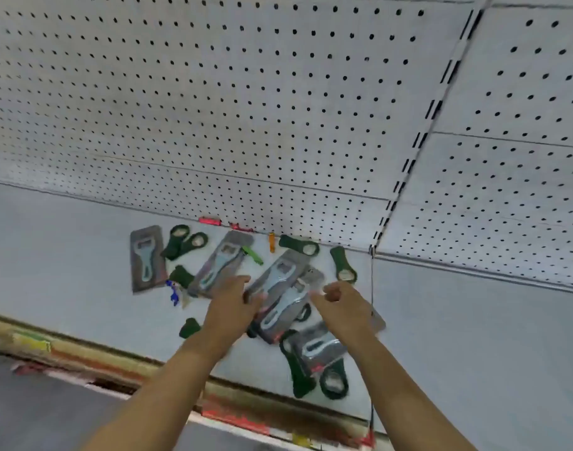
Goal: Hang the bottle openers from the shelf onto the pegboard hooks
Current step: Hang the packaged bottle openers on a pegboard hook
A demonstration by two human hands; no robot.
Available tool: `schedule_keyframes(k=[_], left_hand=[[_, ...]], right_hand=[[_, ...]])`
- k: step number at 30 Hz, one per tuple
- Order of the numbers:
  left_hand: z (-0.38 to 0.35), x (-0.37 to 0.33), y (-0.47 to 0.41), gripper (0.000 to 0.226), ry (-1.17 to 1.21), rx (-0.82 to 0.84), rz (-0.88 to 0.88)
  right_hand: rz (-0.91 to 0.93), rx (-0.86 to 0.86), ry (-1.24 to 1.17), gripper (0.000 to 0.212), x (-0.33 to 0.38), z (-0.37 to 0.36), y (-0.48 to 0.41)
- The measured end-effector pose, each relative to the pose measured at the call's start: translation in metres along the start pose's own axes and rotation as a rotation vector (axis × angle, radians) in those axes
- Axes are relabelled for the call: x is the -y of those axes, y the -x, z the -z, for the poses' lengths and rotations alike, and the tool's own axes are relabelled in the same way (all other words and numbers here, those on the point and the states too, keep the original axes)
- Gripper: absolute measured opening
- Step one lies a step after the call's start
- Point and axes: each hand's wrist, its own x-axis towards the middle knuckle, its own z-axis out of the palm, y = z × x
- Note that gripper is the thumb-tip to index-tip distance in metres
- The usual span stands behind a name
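Reaching over a white shelf (83, 255) strewn with bottle openers: carded grey ones in blister packs (147, 259), loose green ones (343, 264), small orange (271, 242) and lime (253, 255) pieces near the back edge. Left hand (233, 304) lying on the central heap, fingers spread over a carded opener (278, 281), grip not visibly closed on it. Right hand (338, 299) just beside, fingers curled inward, pinching nothing visible. Rising behind, bare pegboard (246, 92). Running along the shelf front, a price rail (83, 356).
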Motion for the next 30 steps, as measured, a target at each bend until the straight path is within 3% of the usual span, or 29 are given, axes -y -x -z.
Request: schedule_keyframes(k=[4,12,18,24,30], left_hand=[[0.004,0.007,-0.011,0.034,-0.162,-0.028,-0.105],[0.007,0.014,-0.022,0.031,-0.101,0.036,-0.103],[0.002,0.011,-0.007,0.036,0.01,0.032,-0.069],[-0.001,0.015,0.003,0.051,0.006,-0.091,-0.032],[0.006,0.018,0.018,0.049,0.194,-0.194,0.082]], right_hand=[[-0.107,-0.082,0.023,0.026,0.007,-0.026,-0.003],[-0.131,-0.129,0.033,0.04,0.014,-0.05,-0.009],[-0.081,-0.179,-0.061,0.052,0.025,-0.065,-0.013],[-0.15,-0.257,-0.024,0.047,0.016,-0.078,-0.016],[-0.123,-0.211,0.115,0.082,0.017,-0.083,-0.021]])
